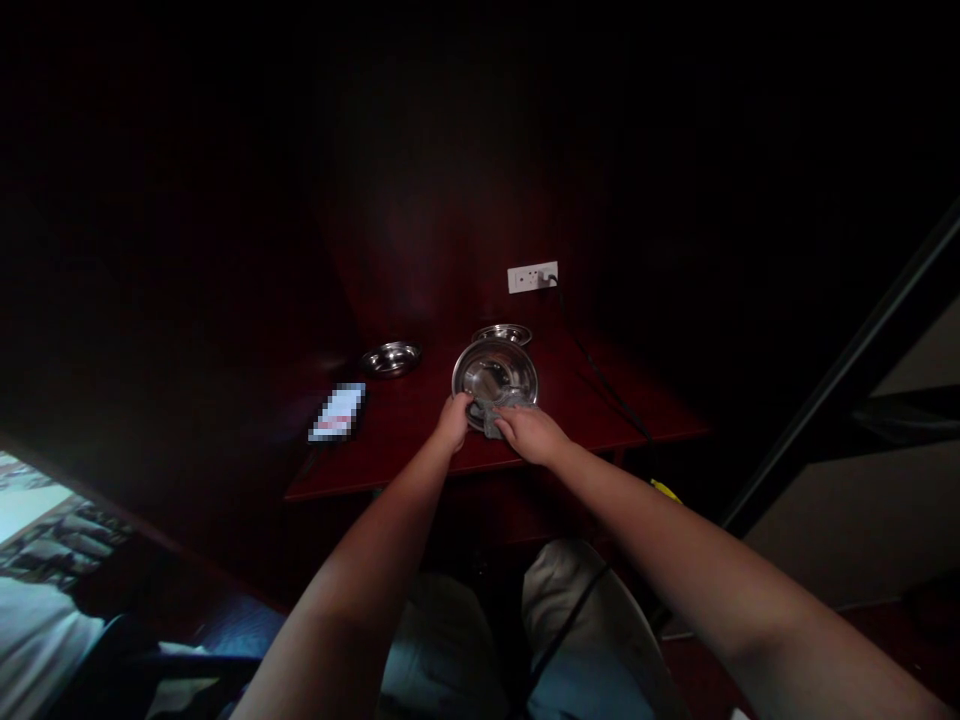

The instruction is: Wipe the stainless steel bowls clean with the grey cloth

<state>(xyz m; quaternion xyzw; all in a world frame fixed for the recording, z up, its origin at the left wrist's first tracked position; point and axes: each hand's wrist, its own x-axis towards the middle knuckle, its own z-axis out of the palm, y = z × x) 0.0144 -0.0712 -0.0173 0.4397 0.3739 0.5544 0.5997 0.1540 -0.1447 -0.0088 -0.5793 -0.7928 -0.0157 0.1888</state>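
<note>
A shiny steel bowl (495, 372) stands tilted toward me on a dark red wooden table (420, 440). My left hand (454, 421) grips the bowl's near left rim with curled fingers. My right hand (529, 432) presses a small grey cloth (501, 413) against the bowl's near rim and inside. Both forearms reach out from the bottom of the view.
A second steel dish (391, 357) lies to the left and a third (502, 332) just behind the bowl. A phone (337, 412) rests on the table's left side. A wall socket (532, 276) has a plug and black cable running down right. The room is very dark.
</note>
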